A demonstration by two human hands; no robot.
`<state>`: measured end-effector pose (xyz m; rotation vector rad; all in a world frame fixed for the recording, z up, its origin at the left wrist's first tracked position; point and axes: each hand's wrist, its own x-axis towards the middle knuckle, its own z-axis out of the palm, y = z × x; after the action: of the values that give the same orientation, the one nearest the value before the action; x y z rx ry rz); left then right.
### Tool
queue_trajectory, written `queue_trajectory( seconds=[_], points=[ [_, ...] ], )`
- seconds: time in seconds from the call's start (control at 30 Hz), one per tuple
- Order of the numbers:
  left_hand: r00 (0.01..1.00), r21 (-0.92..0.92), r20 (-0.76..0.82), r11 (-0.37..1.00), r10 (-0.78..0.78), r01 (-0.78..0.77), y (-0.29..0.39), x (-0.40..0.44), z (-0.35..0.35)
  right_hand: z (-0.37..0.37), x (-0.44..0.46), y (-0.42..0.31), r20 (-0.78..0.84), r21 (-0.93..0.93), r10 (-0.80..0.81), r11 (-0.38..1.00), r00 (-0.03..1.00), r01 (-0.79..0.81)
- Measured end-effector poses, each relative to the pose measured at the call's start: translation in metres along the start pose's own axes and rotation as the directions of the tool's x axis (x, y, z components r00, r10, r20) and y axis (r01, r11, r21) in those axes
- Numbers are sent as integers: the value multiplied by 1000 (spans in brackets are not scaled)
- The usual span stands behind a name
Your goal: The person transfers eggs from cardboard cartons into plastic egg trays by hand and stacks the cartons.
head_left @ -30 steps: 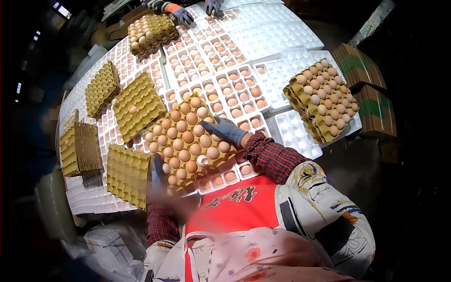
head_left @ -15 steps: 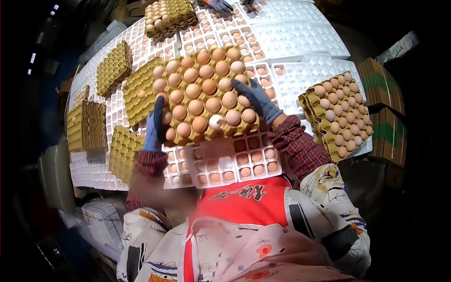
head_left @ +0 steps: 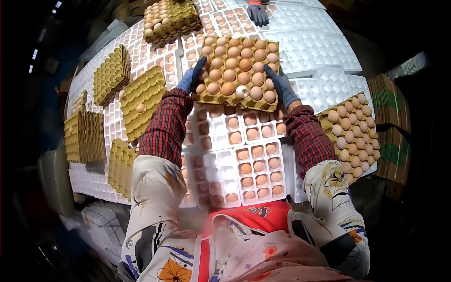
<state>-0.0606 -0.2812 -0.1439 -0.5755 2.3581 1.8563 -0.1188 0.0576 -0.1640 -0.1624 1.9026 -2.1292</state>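
Observation:
Between my two gloved hands is a yellowish egg tray (head_left: 224, 99) filled with brown eggs, one of them broken open with white shell (head_left: 242, 91) showing near the front edge. My left hand (head_left: 192, 76) grips its left side, and my right hand (head_left: 280, 83) grips the right side. The tray is over white foam egg boxes (head_left: 238, 149), several of whose pockets hold eggs. Whether the tray touches the boxes beneath cannot be made out. The fingers under the tray are hidden.
A stack of full egg trays (head_left: 352, 134) stands at the right, another stack (head_left: 171, 21) at the far left. Emptied trays (head_left: 143, 101) lie on the left. Across the table is another person's gloved hand (head_left: 258, 15). Folded cardboard (head_left: 393, 141) stands beyond the right edge.
Both my hands have carried the egg tray forward and to the right, away from my body. The other person's gloved hand has shifted to the right.

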Motion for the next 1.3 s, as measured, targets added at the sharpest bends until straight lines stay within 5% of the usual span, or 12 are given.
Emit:
queue_trajectory(
  seconds=[0.17, 0.2, 0.4, 0.53, 0.67, 0.7, 0.87, 0.93, 1.03, 1.17, 1.2, 1.3],
  points=[
    [984, 171, -174, 984, -22, 52, 5, -6, 7, -3, -15, -10, -41, -144, -7, 990, 999, 1],
    [887, 315, -348, 929, 305, -195, -9, 1, 13, 1, -40, -39, -153, -658, -244, 749, 958, 86],
    [708, 745, 460, 200, 537, -636, 58, -111, 63, -4, -104, -50, 388, -846, -349, 234, 853, 480],
    [734, 707, 375, 338, 566, -621, 41, -94, 62, -8, -95, -47, 342, -861, -289, 285, 894, 421],
    [835, 14, 73, 836, 546, -548, 44, -84, 54, -26, -91, -59, -45, 301, 36, 953, 998, -21],
    [944, -208, 196, 952, 266, -225, 66, -96, 56, -29, -78, -49, -20, 68, -133, 989, 991, 134],
    [769, 760, 560, 180, 308, -625, 78, -100, 146, 7, -55, -58, 302, -930, -261, 129, 917, 344],
    [793, 802, 553, 96, 256, -590, 83, -101, 154, -3, -44, -52, 341, -914, -206, 156, 917, 375],
    [793, 683, 454, 412, 406, -603, 87, -97, 129, -32, -45, -62, 75, -120, 89, 990, 993, -79],
    [806, -173, 365, 885, 466, -433, 88, -59, 99, -28, -30, -86, 137, -3, 50, 999, 989, -50],
    [750, -27, 414, 831, 516, -556, 92, -49, 99, -32, -8, -62, 254, -639, -434, 596, 864, 487],
    [776, 783, 433, 235, 459, -576, 106, -57, 139, 10, 0, -65, 105, -994, -228, -44, 968, 97]
  ],
)
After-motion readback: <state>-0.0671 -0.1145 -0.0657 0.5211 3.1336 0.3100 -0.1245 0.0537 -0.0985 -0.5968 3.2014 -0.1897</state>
